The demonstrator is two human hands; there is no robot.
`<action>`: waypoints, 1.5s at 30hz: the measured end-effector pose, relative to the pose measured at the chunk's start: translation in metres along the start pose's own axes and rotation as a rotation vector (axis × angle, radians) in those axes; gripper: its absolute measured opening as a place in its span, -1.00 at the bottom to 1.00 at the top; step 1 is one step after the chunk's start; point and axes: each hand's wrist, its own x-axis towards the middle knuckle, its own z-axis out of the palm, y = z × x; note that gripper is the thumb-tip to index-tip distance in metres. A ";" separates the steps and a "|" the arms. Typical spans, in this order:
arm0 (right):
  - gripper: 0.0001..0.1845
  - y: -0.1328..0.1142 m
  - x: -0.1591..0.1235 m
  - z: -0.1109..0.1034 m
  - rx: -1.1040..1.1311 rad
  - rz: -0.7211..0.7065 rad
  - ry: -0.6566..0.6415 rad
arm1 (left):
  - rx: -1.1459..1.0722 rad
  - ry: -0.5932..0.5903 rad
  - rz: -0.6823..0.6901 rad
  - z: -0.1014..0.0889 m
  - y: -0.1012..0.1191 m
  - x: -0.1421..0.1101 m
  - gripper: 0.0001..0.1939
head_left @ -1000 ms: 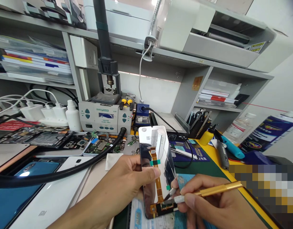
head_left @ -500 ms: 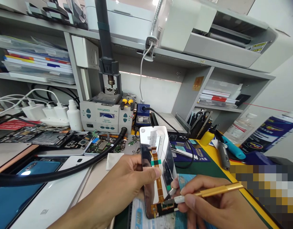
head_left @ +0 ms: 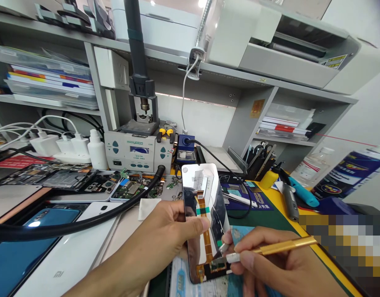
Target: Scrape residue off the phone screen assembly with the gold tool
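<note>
Blue phone cover [head_left: 19, 255] and white phone cover [head_left: 63, 258] are laid side by side at the far left, with a black hose [head_left: 94, 224] stretched over both. Behind them, circuit boards [head_left: 132, 186] are spread in front of a grey hot-air station [head_left: 132, 150]. In the middle, a screen panel [head_left: 215, 227] is held tilted up by the left hand [head_left: 173, 226]; its edge is clasped in the grip, and the thumb is pressed onto its back at an orange ribbon cable [head_left: 207, 247]. By the right hand [head_left: 270, 258], a gold-handled knife [head_left: 282, 246] is pinched like a pen in a closed grip, its blade placed at the panel's lower end, beside the cable's base. Farther right, a yellow bottle [head_left: 269, 179], a clear bottle [head_left: 313, 168] and a blue spray can [head_left: 347, 173] are seen.
</note>
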 end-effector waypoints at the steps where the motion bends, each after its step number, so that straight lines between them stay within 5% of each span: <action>1: -0.54 0.000 0.000 0.000 0.004 -0.001 -0.001 | 0.004 0.002 -0.001 0.000 0.000 0.000 -0.64; 15: -0.53 -0.002 0.001 -0.001 0.053 -0.010 -0.038 | 0.082 0.087 -0.029 0.001 -0.003 0.000 -0.68; 45: -0.54 0.007 0.004 0.001 0.033 -0.040 -0.026 | -0.014 0.021 0.019 0.000 -0.002 0.001 -0.81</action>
